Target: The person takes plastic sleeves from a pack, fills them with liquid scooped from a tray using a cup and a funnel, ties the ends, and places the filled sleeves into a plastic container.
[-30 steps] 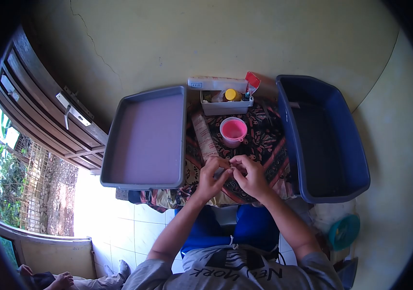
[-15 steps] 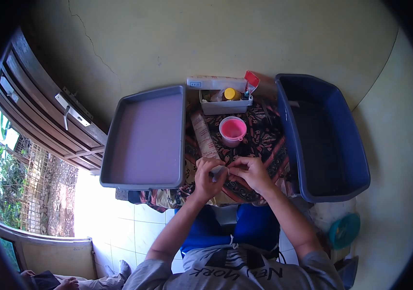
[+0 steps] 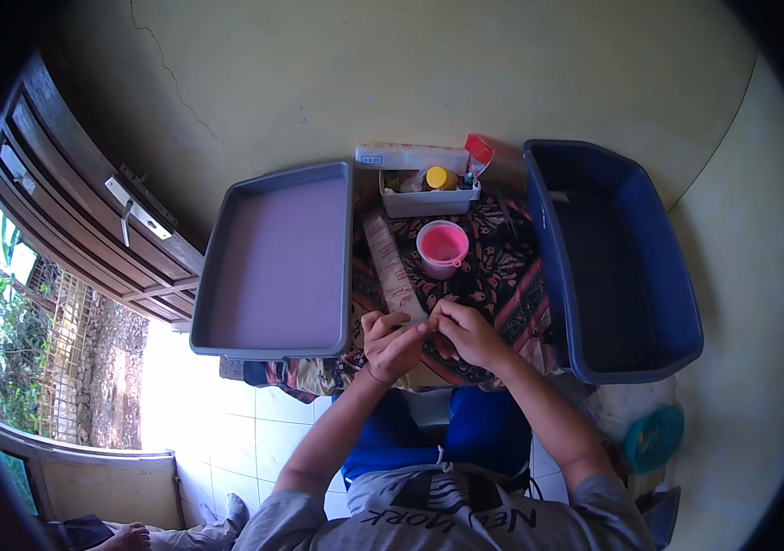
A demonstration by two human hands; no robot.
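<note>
My left hand (image 3: 392, 349) and my right hand (image 3: 467, 336) meet over the front of the cloth-covered table, fingertips touching or nearly so. The left fingers are curled, with a small pale piece (image 3: 417, 318) showing at their tips; its kind is too small to make out. Pinched together, the right thumb and fingers hide whatever lies between them. Just beyond the left hand lies a long printed paper or carton strip (image 3: 390, 262). Farther back stands a small white pot, pink inside (image 3: 444, 245).
A grey tray of flat mauve material (image 3: 277, 266) is on the left, a deep dark blue tub (image 3: 612, 266) on the right. Behind is a white box (image 3: 431, 204) with a yellow-capped container (image 3: 440, 178). Another person's leg (image 3: 218, 533) shows at lower left.
My left hand has turned, its fingers closing in and pointing toward the right hand. The right fingers have curled inward. The pale piece is more hidden than before.
</note>
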